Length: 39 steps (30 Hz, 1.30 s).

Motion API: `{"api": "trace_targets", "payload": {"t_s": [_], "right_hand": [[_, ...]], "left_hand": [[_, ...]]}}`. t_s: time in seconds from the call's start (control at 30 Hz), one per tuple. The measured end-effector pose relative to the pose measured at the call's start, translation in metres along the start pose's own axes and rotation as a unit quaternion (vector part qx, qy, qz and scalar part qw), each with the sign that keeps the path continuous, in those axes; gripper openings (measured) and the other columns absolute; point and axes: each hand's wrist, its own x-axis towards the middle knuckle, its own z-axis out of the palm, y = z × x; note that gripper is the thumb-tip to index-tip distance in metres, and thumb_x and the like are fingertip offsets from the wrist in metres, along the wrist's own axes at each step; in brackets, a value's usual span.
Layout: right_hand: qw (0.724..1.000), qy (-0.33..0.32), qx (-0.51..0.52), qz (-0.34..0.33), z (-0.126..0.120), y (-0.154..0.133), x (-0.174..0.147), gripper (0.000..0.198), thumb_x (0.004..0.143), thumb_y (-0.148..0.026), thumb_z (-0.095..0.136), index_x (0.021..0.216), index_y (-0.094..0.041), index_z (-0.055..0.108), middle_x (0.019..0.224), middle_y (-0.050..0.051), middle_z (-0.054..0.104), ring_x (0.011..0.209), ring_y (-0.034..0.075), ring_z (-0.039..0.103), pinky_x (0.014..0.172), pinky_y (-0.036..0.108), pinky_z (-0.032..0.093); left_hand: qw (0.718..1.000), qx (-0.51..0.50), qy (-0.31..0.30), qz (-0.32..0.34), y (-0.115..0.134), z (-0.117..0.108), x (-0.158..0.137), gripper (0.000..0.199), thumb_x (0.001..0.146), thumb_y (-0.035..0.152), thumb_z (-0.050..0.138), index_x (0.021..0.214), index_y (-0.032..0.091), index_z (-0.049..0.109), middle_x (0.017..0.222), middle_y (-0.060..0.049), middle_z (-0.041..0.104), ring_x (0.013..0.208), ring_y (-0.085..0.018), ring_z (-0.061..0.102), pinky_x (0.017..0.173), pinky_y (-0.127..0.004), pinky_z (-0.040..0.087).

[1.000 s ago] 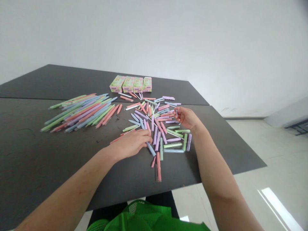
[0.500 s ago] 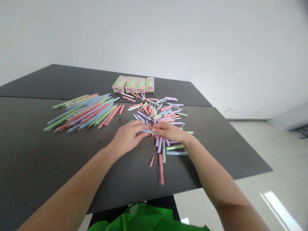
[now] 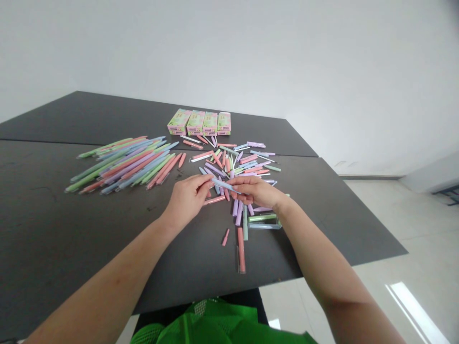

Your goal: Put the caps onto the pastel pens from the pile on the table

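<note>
drawn slightly back to the left since half a second ago, the left hand [image 3: 190, 197] leaves more of the slim light-blue plastic pen barrel [image 3: 224, 185] showing, and a red plastic stick [image 3: 214, 200] has come into sight beneath it. the barrel is held above the black tabletop [image 3: 172, 263], bridging the two hands. its long axis runs from the left fingertips across to the right hand [image 3: 256, 191], the right end slanting nearer the body. neither hand is nearer, since both touch it: the left pinches its left end between thumb and fingertips; the right has its fingers closed around the other end, thumb hidden. under and beyond them lie loose short pastel pen parts [image 3: 248, 159]; well to the left is a heap of long pastel pens [image 3: 125, 165]. four pale green-and-pink cardboard boxes [image 3: 196, 123] stand side by side behind; what they contain cannot be seen.
</note>
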Motion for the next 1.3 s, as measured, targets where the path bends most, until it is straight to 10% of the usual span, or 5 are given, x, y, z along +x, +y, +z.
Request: {"api": "trace_targets", "payload": {"t_s": [0.83, 1.07, 1.3], "right_hand": [[0.993, 0.018, -0.015, -0.114, -0.001, 0.007, 0.005, 0.020, 0.085, -0.029, 0.063, 0.100, -0.016, 0.059, 0.079, 0.002, 0.066, 0.047, 0.005, 0.036, 0.042, 0.020, 0.022], [0.996, 0.024, -0.011, -0.087, -0.003, 0.010, 0.007, 0.018, 0.083, -0.028, 0.063, 0.094, -0.014, 0.061, 0.075, 0.002, 0.064, 0.046, 0.004, 0.036, 0.040, 0.019, 0.021], [0.996, 0.047, -0.038, -0.069, 0.002, 0.009, 0.007, 0.023, 0.079, -0.030, 0.066, 0.095, -0.015, 0.060, 0.073, 0.000, 0.065, 0.044, 0.004, 0.036, 0.039, 0.017, 0.024]], "left_hand": [[0.954, -0.230, 0.012, -0.191, -0.002, -0.001, 0.007, 0.023, 0.079, 0.035, 0.062, 0.087, 0.013, 0.066, 0.062, -0.002, 0.067, 0.051, -0.013, 0.060, 0.052, -0.023, 0.049], [0.961, -0.217, -0.084, -0.146, -0.003, 0.002, 0.004, 0.024, 0.081, 0.038, 0.060, 0.089, 0.017, 0.066, 0.060, 0.001, 0.064, 0.047, -0.013, 0.056, 0.046, -0.023, 0.044], [0.983, -0.103, -0.145, -0.054, 0.004, 0.000, 0.002, 0.031, 0.085, 0.039, 0.056, 0.100, 0.020, 0.075, 0.096, -0.005, 0.075, 0.088, -0.023, 0.069, 0.081, -0.032, 0.052]]}}
